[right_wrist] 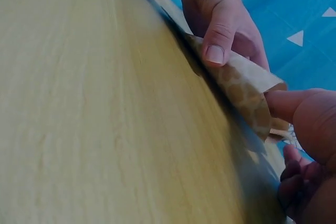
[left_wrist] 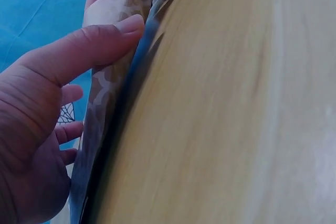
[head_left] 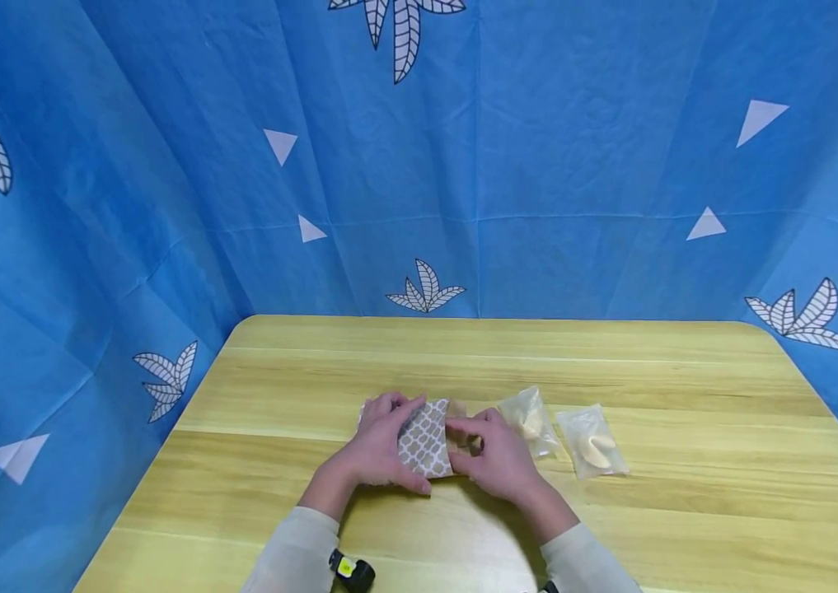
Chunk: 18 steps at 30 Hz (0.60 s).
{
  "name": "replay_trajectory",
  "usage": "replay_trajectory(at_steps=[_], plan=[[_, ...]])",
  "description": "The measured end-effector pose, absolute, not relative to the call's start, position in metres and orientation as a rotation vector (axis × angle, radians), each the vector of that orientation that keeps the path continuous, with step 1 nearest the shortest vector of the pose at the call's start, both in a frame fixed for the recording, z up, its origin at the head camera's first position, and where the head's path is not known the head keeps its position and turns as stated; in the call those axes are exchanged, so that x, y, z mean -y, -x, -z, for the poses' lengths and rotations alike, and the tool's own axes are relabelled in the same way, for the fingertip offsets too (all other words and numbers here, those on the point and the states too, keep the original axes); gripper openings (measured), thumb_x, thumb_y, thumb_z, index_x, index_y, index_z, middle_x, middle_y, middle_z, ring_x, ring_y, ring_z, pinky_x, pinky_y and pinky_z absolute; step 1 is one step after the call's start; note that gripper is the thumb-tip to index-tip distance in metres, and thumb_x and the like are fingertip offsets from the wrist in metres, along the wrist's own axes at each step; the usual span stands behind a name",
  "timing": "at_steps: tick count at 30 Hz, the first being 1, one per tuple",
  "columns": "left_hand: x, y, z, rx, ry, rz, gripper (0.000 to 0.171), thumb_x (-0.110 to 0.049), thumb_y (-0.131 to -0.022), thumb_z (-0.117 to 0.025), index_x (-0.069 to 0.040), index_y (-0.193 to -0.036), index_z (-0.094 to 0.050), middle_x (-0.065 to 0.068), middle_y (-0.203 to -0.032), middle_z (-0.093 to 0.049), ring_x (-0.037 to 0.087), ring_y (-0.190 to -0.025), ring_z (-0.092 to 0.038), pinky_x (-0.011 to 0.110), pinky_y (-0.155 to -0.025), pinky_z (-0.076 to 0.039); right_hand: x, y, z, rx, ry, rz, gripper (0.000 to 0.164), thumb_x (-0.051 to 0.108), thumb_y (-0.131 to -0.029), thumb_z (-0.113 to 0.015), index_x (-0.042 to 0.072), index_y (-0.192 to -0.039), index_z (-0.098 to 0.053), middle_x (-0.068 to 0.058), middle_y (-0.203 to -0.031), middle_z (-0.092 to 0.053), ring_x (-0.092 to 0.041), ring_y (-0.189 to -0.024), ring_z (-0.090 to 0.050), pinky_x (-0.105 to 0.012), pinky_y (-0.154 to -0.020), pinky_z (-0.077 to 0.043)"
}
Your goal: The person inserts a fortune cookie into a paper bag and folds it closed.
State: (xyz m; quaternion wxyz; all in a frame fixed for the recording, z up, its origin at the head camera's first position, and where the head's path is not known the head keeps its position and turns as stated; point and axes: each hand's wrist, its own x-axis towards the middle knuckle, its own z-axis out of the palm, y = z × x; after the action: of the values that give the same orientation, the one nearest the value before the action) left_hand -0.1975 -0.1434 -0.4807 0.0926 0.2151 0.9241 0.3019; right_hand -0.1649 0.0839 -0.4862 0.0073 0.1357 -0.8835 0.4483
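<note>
On my head feed, the paper bag [head_left: 424, 441] lies between the two hands, its body under the left hand [head_left: 381, 449] and its mouth toward the right hand [head_left: 496, 457]. I read the left hand as gripping the bag: the thumb presses the near side while the fingers reach over the far side. The right hand sets its thumb and index finger at the mouth; I cannot tell whether they pinch the paper. The bag is thin sheet stock, bowed at the mouth, with a white lattice on tan outside and brown inside. To the right of the right hand, I register a nearer packet [head_left: 525, 409] and a farther packet [head_left: 583, 428], both clear, wrinkled plastic around pale contents. Beneath both hands is a wood-grained tabletop [head_left: 685, 527].
</note>
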Motion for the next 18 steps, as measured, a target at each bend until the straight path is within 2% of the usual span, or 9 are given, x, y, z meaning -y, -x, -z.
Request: replay_trajectory(at_steps=[7, 12, 18], plan=[[0.1424, 0.1993, 0.4802, -2.768, -0.700, -0.792, 0.129, -0.059, -0.047, -0.093, -0.020, -0.156, -0.036, 0.009, -0.154, -0.031, 0.031, -0.143, -0.020, 0.055, -0.116, -0.006, -0.0834, 0.1654, 0.4852, 2.765, -0.421, -1.364, 0.045, 0.017, -0.077, -0.082, 0.016, -0.121, -0.074, -0.002, -0.089, -0.047, -0.014, -0.070, -0.043, -0.030, -0.057, -0.040], [0.1402, 0.1993, 0.4805, -2.785, -0.728, -0.790, 0.127, -0.056, -0.048, -0.094, -0.018, -0.155, -0.037, 0.005, -0.146, -0.038, 0.029, -0.138, -0.027, 0.056, -0.116, -0.004, -0.0833, 0.1661, 0.4857, 2.751, -0.434, -1.363, 0.044, 0.017, -0.077, -0.084, 0.017, -0.120, -0.075, -0.001, -0.087, -0.048, -0.013, -0.071, -0.043, -0.029, -0.058, -0.041], [0.1369, 0.1990, 0.4798, -2.791, -0.713, -0.781, 0.128, -0.051, -0.049, -0.093, -0.020, -0.157, -0.033, 0.003, -0.143, -0.039, 0.026, -0.137, -0.028, 0.056, -0.116, 0.000, -0.0839, 0.1685, 0.4894, 2.699, -0.457, -1.403, 0.037, 0.014, -0.078, -0.084, 0.016, -0.115, -0.077, -0.001, -0.086, -0.049, -0.015, -0.074, -0.045, -0.030, -0.062, -0.043]])
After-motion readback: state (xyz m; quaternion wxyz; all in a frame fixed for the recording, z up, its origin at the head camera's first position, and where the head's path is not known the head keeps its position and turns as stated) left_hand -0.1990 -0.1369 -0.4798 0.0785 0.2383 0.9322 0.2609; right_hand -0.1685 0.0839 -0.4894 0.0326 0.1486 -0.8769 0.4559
